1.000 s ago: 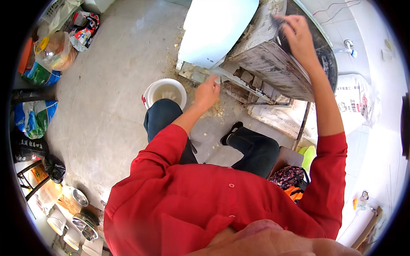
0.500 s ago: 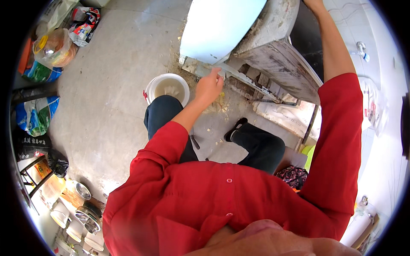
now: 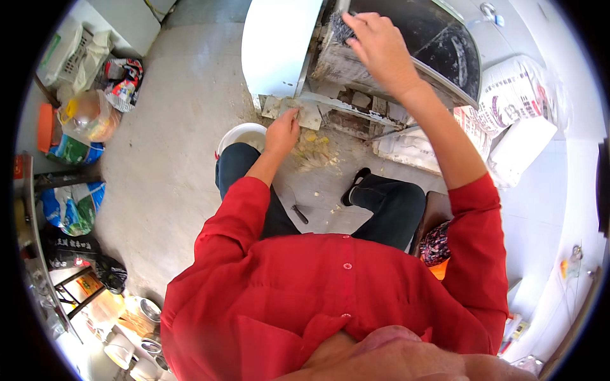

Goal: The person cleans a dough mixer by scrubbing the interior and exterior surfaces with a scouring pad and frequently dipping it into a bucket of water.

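A dark grey steel wool scrubber point(image 3: 342, 29) is pinched in the fingers of my right hand point(image 3: 381, 54). It presses against the upper corner of a grimy metal appliance point(image 3: 346, 66) with a dark glossy panel point(image 3: 438, 47). Lower down, my left hand point(image 3: 281, 133) has its fingers curled at a dirty flat plate point(image 3: 309, 118) along the appliance's bottom edge; whether it grips that plate is hard to make out. Just left of this hand stands a white bucket point(image 3: 230, 134), partly hidden by my knee, with cloudy liquid in it.
A pale smooth panel point(image 3: 276, 54) adjoins the appliance on its left. Yellowish crumbs point(image 3: 314, 152) litter the floor, where a dark-handled tool point(image 3: 300, 214) lies. Filled bags point(image 3: 73, 206) line the left side. White sacks point(image 3: 511, 95) stand at the right wall.
My right hand has come down and left from the top edge, and the scrubber now shows in it. My left hand has drawn slightly back and left, its fingers more curled. The view has shifted.
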A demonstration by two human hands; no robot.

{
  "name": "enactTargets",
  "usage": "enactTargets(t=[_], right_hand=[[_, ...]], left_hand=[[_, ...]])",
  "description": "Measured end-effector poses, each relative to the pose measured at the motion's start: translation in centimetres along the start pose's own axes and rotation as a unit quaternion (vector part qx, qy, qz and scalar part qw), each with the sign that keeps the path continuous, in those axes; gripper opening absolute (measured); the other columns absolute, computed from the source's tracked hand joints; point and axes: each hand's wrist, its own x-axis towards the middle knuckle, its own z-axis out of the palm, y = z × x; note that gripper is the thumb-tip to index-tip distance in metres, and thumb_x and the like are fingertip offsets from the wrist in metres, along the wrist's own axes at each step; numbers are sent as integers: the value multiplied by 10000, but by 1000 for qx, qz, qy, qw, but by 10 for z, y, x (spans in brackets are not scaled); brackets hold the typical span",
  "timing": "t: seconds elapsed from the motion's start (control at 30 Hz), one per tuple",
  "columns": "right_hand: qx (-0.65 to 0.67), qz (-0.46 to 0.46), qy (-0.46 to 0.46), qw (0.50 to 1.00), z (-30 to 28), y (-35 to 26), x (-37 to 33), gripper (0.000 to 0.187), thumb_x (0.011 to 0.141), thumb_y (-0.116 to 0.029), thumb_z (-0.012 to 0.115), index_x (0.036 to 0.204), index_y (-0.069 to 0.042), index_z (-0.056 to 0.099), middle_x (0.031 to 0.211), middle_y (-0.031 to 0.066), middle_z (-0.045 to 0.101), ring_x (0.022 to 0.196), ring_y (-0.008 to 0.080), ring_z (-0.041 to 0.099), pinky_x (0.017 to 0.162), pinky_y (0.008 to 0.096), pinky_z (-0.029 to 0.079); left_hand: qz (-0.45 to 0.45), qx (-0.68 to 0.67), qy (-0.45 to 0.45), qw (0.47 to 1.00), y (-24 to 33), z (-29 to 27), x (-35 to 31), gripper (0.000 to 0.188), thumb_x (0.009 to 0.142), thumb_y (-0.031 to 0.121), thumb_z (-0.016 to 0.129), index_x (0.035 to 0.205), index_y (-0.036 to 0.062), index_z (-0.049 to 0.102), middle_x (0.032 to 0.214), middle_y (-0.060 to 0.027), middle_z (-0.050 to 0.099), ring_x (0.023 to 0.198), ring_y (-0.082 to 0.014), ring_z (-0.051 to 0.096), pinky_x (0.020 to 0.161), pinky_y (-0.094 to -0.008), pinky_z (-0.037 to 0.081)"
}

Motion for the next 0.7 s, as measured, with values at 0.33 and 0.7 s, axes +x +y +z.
enactTargets(t=[0.33, 0.7], right_hand=[[-83, 94, 33, 992, -68, 83, -146, 472, 800, -104, 706, 1256, -89, 581, 1119, 78, 591, 1032, 290, 553, 867, 403, 462], [-114, 40, 163, 979, 9, 16, -54, 247, 792, -100, 627, 1038, -73, 610, 926, 71, 560, 919, 267, 535, 794, 419, 427]], left_hand=[[136, -3, 164, 977, 42, -92, -67, 253, 885, 2, 600, 1130, 50, 642, 1013, -142, 675, 899, -314, 661, 777, -375, 546], [-102, -105, 329, 933, 45, -213, -183, 261, 1001, 71, 495, 1240, 24, 590, 1084, -83, 659, 967, -162, 637, 798, -301, 526]])
